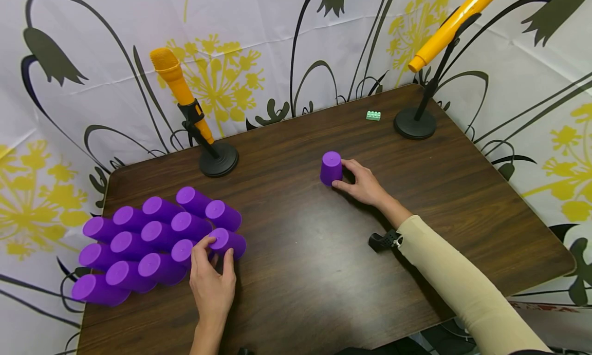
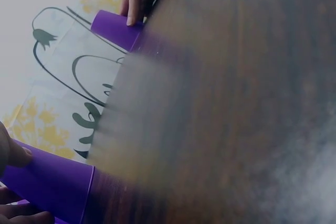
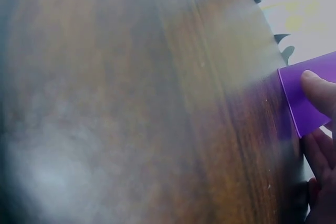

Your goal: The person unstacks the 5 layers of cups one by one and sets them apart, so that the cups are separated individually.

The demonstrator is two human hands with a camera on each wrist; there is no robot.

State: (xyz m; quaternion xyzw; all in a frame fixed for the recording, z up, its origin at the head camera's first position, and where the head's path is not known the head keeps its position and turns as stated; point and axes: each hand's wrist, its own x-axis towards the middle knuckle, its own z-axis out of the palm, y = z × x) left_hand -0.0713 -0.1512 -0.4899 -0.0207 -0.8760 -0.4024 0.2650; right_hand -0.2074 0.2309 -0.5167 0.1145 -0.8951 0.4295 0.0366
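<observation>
My right hand (image 1: 365, 183) grips an upturned cup (image 1: 331, 167) on the table (image 1: 300, 273); left hand (image 1: 210, 273) pinches a lying cup (image 1: 227, 241). Next probably needs stacking carefully.

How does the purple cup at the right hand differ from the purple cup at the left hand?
The cup at the right hand stands upside down, alone near the table's middle; the cup at the left hand lies on its side, at the edge of a pile of lying cups. The right hand touches its cup from the side; the left hand grips its cup from above. Both look alike in colour and shape.
</observation>
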